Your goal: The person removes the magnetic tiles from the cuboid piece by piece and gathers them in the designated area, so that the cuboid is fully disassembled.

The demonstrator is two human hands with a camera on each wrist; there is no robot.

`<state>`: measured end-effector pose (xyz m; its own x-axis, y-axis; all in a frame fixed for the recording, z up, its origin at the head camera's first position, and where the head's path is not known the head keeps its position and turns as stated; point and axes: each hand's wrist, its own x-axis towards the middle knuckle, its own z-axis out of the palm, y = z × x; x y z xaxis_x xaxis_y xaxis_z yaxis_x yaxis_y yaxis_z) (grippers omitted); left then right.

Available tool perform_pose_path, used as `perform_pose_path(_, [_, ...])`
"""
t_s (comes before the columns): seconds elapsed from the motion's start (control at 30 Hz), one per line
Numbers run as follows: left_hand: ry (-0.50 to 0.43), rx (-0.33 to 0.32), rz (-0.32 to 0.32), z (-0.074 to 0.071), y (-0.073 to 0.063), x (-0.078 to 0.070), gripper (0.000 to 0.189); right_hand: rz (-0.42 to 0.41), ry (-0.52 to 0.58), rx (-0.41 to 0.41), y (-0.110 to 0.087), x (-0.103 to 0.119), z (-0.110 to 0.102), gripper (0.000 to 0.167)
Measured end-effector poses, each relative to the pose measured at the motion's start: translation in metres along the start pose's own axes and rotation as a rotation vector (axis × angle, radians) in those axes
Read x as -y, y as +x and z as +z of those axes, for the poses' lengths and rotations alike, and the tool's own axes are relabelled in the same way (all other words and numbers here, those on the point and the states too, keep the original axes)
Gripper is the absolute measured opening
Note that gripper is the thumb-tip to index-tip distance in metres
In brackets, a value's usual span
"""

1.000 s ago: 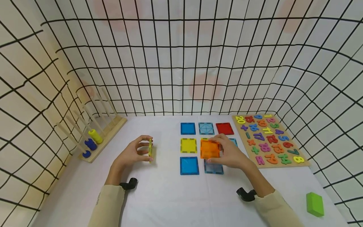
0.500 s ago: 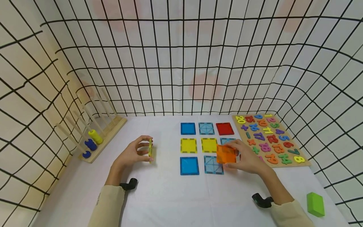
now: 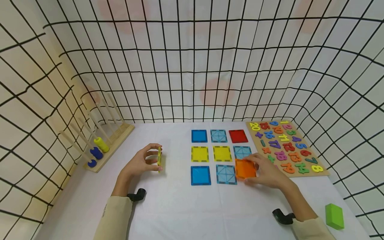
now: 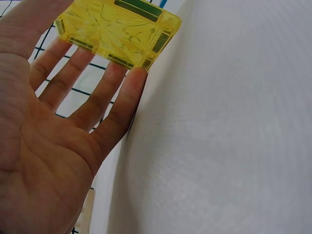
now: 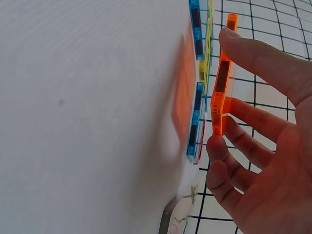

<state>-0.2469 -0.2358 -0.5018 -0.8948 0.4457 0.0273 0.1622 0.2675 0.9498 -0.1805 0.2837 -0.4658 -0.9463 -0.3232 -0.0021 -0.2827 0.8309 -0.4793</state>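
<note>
Between its thumb and fingertips my left hand (image 3: 142,160) pinches a yellow magnetic tile (image 3: 159,160), held on edge; its patterned face shows in the left wrist view. My right hand (image 3: 267,171) grips an orange magnetic tile (image 3: 245,169) by opposite edges. The right wrist view shows that tile a little off the table, with an orange shadow beneath. Just left of it lies a light blue tile (image 3: 226,174), with a blue tile (image 3: 200,175) farther left. Behind are two yellow tiles (image 3: 222,153) and another light blue tile (image 3: 242,152), partly hidden by my right hand.
A back row has a blue tile (image 3: 199,136), a light blue tile (image 3: 218,136) and a red tile (image 3: 238,136). The wooden number board (image 3: 288,150) lies right, the pegged wooden stand (image 3: 112,143) left. A green block (image 3: 334,216) sits front right.
My right hand has carried the orange tile rightward and toward me, from over the middle yellow tile to the right of the front light blue one. The left hand stays still.
</note>
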Motion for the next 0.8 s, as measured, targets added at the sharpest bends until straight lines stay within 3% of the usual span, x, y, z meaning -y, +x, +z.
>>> perform_pose_path(0.8, [0.014,-0.004,0.006,0.0003,0.0009,0.0005,0.092,0.033,-0.038,0.066,-0.0085,-0.0077,0.0038,0.073])
